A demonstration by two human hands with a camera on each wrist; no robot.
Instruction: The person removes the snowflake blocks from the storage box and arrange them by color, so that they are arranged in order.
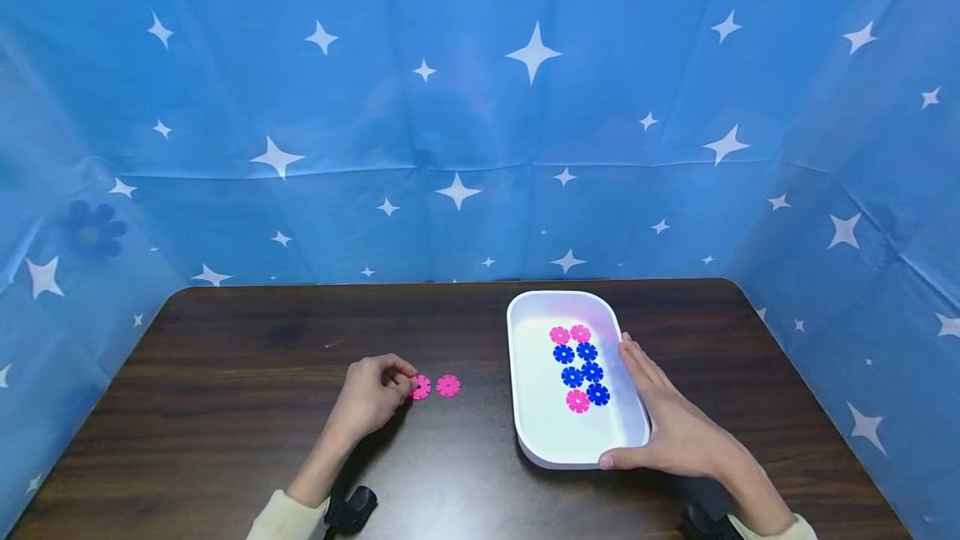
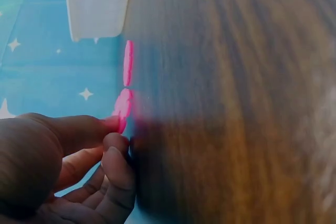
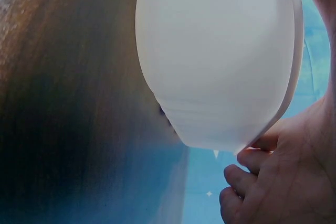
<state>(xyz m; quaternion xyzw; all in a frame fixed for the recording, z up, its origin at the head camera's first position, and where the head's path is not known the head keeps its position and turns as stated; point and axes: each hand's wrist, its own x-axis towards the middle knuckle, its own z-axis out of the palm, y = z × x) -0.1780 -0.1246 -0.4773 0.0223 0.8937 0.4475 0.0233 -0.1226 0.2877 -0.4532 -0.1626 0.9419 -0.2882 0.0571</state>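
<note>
My left hand [image 1: 369, 400] pinches the edge of a pink notched, flower-shaped disc [image 1: 422, 387] low over the dark wooden table. Just to its right lies a second pink disc [image 1: 448, 386], flat on the wood. In the left wrist view, thumb and fingertips meet on the held pink disc [image 2: 124, 103], which is tilted. My right hand [image 1: 678, 436] holds the white tray [image 1: 540, 436] at its near right corner, thumb on the near rim and fingers along the right side. Inside the tray lie several blue discs [image 1: 572, 377] and three pink discs [image 1: 577, 401].
The table [image 1: 247, 407] ends at a blue curtain [image 1: 465, 107] with white stars, which rises behind it and along both sides. A black wrist strap device [image 1: 352, 511] sits on the left wrist, near the table's surface.
</note>
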